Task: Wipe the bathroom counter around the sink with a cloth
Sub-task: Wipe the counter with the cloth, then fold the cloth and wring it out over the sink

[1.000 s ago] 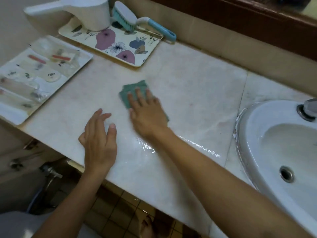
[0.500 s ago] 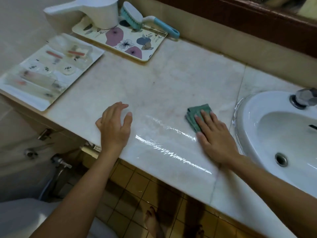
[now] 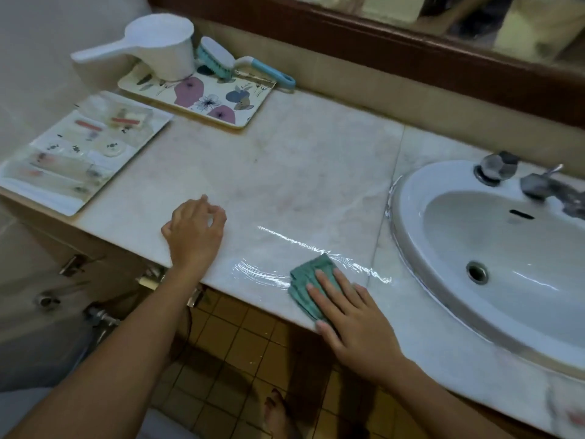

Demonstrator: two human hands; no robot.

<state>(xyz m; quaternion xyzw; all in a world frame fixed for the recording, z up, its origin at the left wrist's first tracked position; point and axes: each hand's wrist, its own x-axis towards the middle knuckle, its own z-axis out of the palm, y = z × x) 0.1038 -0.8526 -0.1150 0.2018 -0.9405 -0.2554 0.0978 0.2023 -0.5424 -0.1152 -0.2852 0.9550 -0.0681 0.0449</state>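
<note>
A folded green cloth (image 3: 307, 282) lies on the pale marble counter (image 3: 300, 172) near its front edge, left of the white sink (image 3: 493, 248). My right hand (image 3: 351, 318) presses flat on the cloth with straight fingers, covering its right half. Wet streaks shine on the counter just behind and left of the cloth. My left hand (image 3: 196, 232) rests on the counter's front edge further left, fingers loosely curled, holding nothing.
A floral tray (image 3: 202, 99) at the back left carries a white scoop (image 3: 158, 45) and a blue-handled brush (image 3: 234, 63). A white tray (image 3: 79, 153) of wrapped toiletries sits at the far left. Taps (image 3: 497, 167) stand behind the sink. Brown floor tiles and a bare foot (image 3: 278, 413) show below.
My right hand has drawn the cloth from beside the sink toward the front edge and a little left, leaving fresh wet streaks. My left hand's fingers have curled slightly.
</note>
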